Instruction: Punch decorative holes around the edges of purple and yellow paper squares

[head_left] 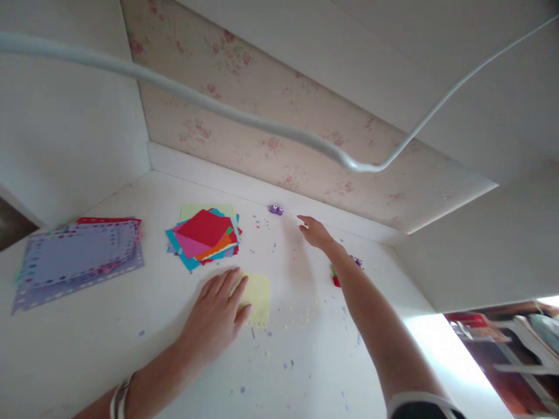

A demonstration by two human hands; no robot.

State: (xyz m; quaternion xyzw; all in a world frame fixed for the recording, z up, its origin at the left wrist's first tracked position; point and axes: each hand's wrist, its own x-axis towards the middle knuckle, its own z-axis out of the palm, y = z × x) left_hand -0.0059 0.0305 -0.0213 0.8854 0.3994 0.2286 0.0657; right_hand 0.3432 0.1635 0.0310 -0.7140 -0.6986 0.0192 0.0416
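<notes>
My left hand [220,305] lies flat, fingers stretched, on a small pale yellow sheet of paper [258,297]. A row of small cut marks runs along the sheet's near edge. Farther back, my right hand [317,231] reaches over the white table, its index finger extended and thumb apart, with nothing in it. Just left of its fingertips, by the back edge, sits a small purple object [276,209] with white eye-like spots; there is a gap between them. Another small purple piece [358,262] and a red and green item [336,278] are partly hidden by my right forearm.
A pile of coloured paper sheets [203,233] lies behind my left hand. Purple sheets with dotted borders [78,256] are stacked at the far left. Yellow bits [307,314] and purple bits dot the table. A white cable [262,121] hangs across the upper view.
</notes>
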